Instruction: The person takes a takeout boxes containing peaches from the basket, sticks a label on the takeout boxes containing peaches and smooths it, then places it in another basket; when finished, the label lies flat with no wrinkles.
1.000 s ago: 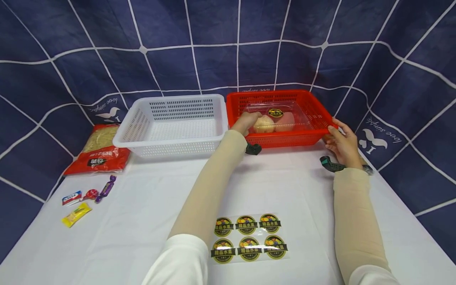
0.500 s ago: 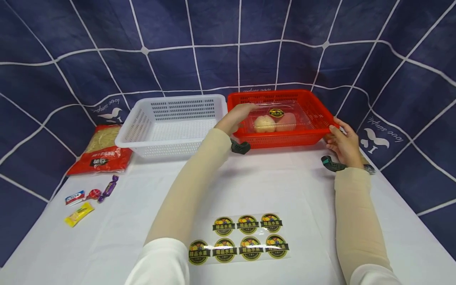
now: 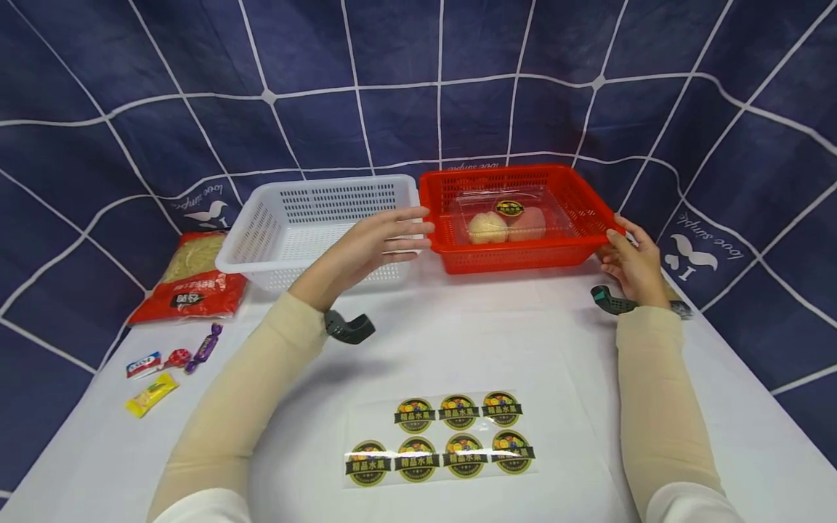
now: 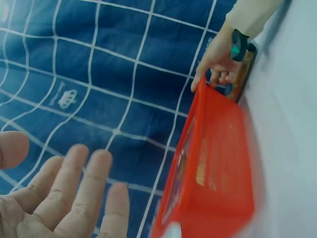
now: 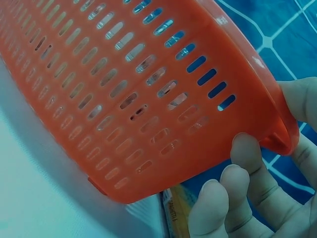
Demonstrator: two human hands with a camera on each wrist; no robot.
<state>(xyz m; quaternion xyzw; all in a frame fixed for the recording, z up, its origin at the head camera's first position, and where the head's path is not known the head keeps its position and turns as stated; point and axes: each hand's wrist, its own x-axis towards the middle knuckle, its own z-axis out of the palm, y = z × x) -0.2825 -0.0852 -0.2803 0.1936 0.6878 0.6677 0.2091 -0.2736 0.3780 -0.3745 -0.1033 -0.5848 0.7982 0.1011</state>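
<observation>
My left hand (image 3: pixel 369 250) is raised in front of the white basket (image 3: pixel 275 278), its fingers straight and holding nothing. In the left wrist view the red basket (image 4: pixel 225 158) stands just beyond those fingers, apart from them. My right hand (image 3: pixel 633 265) grips the front right corner of that basket, thumb up at the rim and fingers below it. Inside the red basket lies a clear plastic box (image 3: pixel 510 208) with a round black and gold sticker on its lid. A pale round fruit (image 3: pixel 487 228) and a pinkish one (image 3: pixel 527 224) show through it.
A sheet of round stickers (image 3: pixel 418 459) lies at the table's front. At left are a red bag (image 3: pixel 196 294) with pale contents, a purple sweet (image 3: pixel 205 349), a lollipop (image 3: pixel 178 358) and a yellow sweet (image 3: pixel 152 394). A yellow-brown packet (image 5: pixel 178 210) sits behind the right hand.
My left hand has left the clear box and drawn back left, out of the red basket, to in front of the white one. My right hand keeps its grip on the corner.
</observation>
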